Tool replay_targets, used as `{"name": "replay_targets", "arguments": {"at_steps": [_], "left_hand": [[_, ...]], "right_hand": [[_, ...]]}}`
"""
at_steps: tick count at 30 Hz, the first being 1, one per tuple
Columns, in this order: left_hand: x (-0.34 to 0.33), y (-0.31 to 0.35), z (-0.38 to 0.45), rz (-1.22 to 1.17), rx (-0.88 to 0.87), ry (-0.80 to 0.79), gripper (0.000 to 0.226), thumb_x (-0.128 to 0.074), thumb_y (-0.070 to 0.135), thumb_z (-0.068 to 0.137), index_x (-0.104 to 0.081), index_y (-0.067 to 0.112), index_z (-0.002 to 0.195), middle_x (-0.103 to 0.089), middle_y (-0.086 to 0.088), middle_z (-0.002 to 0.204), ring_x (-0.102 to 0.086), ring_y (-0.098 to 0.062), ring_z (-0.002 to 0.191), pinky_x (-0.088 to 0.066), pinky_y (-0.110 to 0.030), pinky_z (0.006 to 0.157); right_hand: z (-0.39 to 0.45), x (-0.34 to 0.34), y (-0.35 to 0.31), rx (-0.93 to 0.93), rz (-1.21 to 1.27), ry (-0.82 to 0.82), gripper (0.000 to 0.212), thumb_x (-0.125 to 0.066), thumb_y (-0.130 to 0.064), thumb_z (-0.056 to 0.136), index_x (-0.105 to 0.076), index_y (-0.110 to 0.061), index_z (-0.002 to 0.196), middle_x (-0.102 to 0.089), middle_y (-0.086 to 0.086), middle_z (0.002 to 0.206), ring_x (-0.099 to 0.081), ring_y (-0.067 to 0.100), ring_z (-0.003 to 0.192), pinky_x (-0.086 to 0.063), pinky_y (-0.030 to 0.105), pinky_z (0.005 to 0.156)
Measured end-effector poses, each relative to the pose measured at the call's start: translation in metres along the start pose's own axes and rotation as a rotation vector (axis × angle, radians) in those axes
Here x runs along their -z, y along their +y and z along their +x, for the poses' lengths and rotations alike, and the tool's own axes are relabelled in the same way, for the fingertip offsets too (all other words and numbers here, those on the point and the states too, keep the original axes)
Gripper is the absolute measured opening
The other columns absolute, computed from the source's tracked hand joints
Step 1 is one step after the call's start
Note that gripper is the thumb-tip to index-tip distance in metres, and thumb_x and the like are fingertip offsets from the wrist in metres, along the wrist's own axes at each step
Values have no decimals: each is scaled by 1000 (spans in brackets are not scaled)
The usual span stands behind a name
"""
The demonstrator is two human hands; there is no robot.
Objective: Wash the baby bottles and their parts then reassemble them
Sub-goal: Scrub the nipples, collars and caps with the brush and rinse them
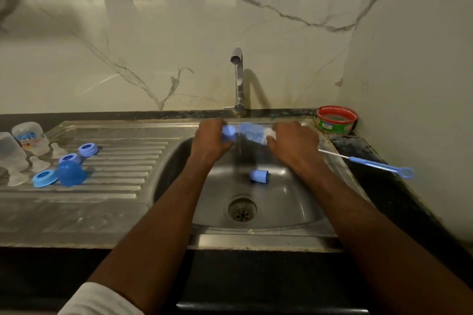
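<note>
Over the steel sink [294, 202], both my hands hold a blurred bluish baby bottle [252, 132] sideways under the thin running stream. My left hand [211, 140] grips its blue end [227, 133]. My right hand [294, 144] grips the whitish other end. A blue cap [259, 176] lies in the basin below. On the drainboard at left stand two upturned clear bottles [28, 137] [10, 151], with clear teats [38, 163], blue collars [88, 149] [44, 178] and a blue dome cap [71, 172] beside them.
The tap [238, 79] rises at the back of the sink, and the drain [242, 208] sits at the basin's middle. A thin blue-handled brush [368, 163] lies on the dark counter at right. Behind it, in the corner, stands a red and green tub [336, 120].
</note>
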State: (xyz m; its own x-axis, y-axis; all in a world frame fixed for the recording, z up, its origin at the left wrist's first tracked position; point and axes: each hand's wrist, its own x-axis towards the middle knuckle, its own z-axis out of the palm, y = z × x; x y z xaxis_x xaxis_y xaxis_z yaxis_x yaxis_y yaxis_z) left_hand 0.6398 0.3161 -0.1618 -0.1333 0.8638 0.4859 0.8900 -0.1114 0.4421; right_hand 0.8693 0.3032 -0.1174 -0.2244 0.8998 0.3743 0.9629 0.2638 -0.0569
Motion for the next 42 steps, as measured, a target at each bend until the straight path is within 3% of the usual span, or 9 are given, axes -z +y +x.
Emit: {"name": "replay_targets", "arguments": {"at_steps": [2, 6, 10, 14, 19, 22, 26, 30, 42], "left_hand": [[-8, -9, -7, 135, 110, -188, 50, -91, 32, 64, -70, 14, 106, -70, -8, 106, -65, -25, 99, -53, -34, 79], [-11, -20, -9, 20, 158, -131, 46, -89, 29, 67, -68, 15, 105, -69, -6, 103, -64, -23, 96, -50, -32, 77], [-8, -28, -22, 116, 193, -302, 50, -87, 34, 70, -64, 15, 110, -62, -9, 116, -61, -27, 107, -50, -36, 86], [20, -35, -27, 103, 173, -217, 46, -81, 36, 72, -63, 18, 110, -64, -10, 117, -62, -30, 111, -52, -37, 89], [96, -63, -36, 224, 180, -117, 47, -75, 46, 74, -60, 33, 117, -64, 0, 120, -59, -23, 115, -47, -36, 87], [146, -89, -37, 287, 191, -86, 46, -76, 47, 78, -62, 32, 119, -64, -1, 120, -59, -24, 114, -47, -36, 86], [204, -126, -37, 367, 291, -81, 54, -77, 50, 78, -61, 31, 126, -64, -2, 126, -58, -24, 118, -46, -35, 89], [245, -160, -42, 431, 383, -111, 57, -77, 49, 79, -61, 27, 130, -64, -3, 126, -60, -24, 117, -50, -36, 91], [234, -199, -58, 513, 458, -179, 56, -76, 40, 81, -58, 23, 131, -57, -3, 131, -57, -26, 120, -47, -39, 92]], "right_hand": [[-2, -6, -2, 22, -68, -116, 29, -58, -41, 93, -67, -24, 114, -68, 4, 113, -66, 25, 99, -43, 33, 72], [1, -11, -1, -12, -9, -45, 28, -59, -44, 91, -68, -25, 110, -69, 3, 107, -66, 25, 94, -44, 31, 70], [-2, -14, -5, 28, -36, -177, 32, -58, -50, 92, -66, -25, 111, -68, 3, 111, -66, 23, 96, -53, 35, 81], [-2, -4, -20, 44, 75, -80, 35, -52, -53, 95, -66, -31, 119, -69, 2, 117, -65, 25, 104, -49, 36, 81], [7, 8, -88, 168, 260, -176, 31, -57, -47, 96, -73, -23, 109, -73, 8, 108, -67, 30, 103, -49, 35, 78], [20, 17, -143, 198, 331, -165, 33, -56, -50, 92, -72, -23, 102, -73, 8, 104, -68, 31, 97, -53, 36, 76], [37, 32, -215, 190, 364, -152, 44, -54, -56, 91, -67, -27, 120, -68, 8, 120, -65, 31, 108, -45, 33, 75], [41, 36, -271, 234, 345, -175, 39, -53, -49, 91, -65, -22, 117, -67, 6, 114, -65, 28, 101, -41, 30, 72], [27, 14, -310, 305, 253, -137, 37, -57, -45, 92, -67, -23, 120, -67, 5, 119, -65, 28, 108, -47, 34, 77]]}}
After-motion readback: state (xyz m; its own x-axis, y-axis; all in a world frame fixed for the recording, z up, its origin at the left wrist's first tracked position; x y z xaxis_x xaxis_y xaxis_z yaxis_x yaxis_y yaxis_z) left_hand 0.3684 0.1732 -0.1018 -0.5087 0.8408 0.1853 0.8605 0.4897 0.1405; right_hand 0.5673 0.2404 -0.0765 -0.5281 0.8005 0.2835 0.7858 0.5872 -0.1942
